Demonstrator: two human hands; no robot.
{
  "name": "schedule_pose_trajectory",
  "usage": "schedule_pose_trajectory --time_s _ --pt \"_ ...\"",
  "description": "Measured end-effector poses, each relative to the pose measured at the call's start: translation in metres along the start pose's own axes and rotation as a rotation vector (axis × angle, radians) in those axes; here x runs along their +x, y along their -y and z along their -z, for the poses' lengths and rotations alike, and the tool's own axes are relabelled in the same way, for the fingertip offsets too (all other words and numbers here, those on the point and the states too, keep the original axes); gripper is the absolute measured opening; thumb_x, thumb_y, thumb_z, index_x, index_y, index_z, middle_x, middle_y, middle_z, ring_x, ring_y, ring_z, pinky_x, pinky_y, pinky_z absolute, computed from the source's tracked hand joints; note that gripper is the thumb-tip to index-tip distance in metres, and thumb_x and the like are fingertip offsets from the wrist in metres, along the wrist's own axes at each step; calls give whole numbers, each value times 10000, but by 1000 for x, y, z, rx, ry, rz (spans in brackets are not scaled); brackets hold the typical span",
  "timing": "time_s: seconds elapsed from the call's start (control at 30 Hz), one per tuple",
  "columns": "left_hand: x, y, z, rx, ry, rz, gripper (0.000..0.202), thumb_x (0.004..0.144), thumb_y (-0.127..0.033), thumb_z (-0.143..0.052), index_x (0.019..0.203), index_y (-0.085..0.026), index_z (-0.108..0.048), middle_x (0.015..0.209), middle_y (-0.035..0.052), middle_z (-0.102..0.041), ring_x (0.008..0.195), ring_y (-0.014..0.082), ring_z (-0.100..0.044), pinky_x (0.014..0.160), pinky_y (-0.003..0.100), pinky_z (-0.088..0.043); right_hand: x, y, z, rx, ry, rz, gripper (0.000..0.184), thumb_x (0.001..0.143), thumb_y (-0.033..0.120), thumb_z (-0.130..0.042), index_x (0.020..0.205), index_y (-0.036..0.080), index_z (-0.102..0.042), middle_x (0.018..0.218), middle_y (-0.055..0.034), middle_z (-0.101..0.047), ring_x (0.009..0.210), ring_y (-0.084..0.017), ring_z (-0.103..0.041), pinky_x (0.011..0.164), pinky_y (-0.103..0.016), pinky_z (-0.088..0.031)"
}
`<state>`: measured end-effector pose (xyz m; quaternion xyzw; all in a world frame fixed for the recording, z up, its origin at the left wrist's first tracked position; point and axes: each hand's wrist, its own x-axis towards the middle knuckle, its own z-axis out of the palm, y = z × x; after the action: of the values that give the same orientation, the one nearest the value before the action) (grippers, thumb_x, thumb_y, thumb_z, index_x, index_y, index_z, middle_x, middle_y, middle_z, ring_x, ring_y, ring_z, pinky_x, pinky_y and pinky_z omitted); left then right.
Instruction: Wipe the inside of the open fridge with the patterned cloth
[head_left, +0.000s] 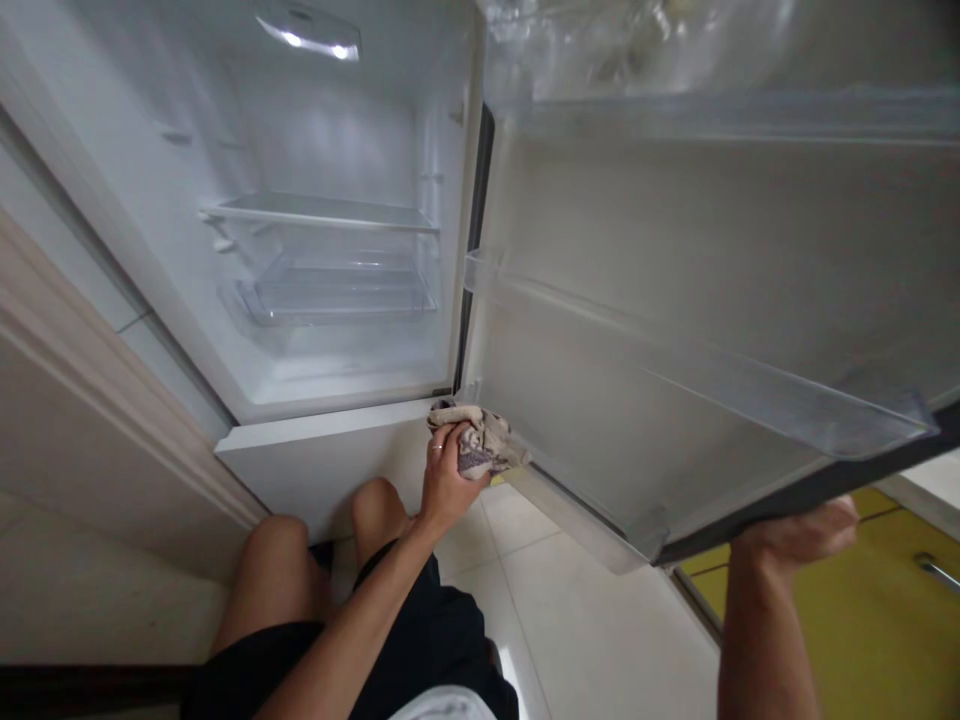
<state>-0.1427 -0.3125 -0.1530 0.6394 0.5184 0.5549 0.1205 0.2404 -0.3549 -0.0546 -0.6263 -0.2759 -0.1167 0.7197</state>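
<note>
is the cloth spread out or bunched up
Bunched up: the cloth is crumpled into folds in the left hand, near the lower edge of the open fridge door.

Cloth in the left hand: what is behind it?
Around the cloth, the open fridge door and white lower panel show; whatever lies directly behind is hidden by cloth and left hand.

Our left hand [450,485]: one slim, silvery ring [437,447]. Our black shorts [454,635]: above bare knees [279,540]. Our forearms [375,625]: bare. Our whitish garment [446,704]: partly visible.
</note>
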Motion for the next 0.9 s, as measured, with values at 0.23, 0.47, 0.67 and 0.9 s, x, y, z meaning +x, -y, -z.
schedule_pose_trajectory --time_s 0.23,0.47,0.67,0.9 --pt "-30 -46 -9 160 138 -110 698 710 -192 -800 1365 -227 -562 1329 136 -588 1244 339 -575 1108 506 -536 5 -16 -6 136 -67 87 263 808 493 -336 663 277 -292 671 57 -287 650 -108 -276 657 -332 -302" --pt "-72 -99 -24 233 369 -358 661 765 -211 -724 1403 -269 -562 1302 154 -618 1189 375 -564 967 531 -579 4 -11 -1 52 2 47 212 911 351 -282 717 276 -319 712 49 -296 664 -112 -299 640 -306 -319" --pt "-97 -129 -33 281 683 -655 529 926 -218 -487 1454 -258 -493 1428 146 -613 1201 373 -569 855 527 -576 1 0 0 -9 20 36 257 941 345 -239 704 268 -302 708 45 -291 675 -124 -296 629 -286 -315" --pt "-116 -122 -38 146 645 -566 459 932 -224 -496 1386 -266 -556 1253 118 -714 1045 320 -657 772 472 -585 2 2 -3 13 14 41 287 910 442 -282 671 285 -313 681 33 -292 652 -164 -302 575 -320 -311"
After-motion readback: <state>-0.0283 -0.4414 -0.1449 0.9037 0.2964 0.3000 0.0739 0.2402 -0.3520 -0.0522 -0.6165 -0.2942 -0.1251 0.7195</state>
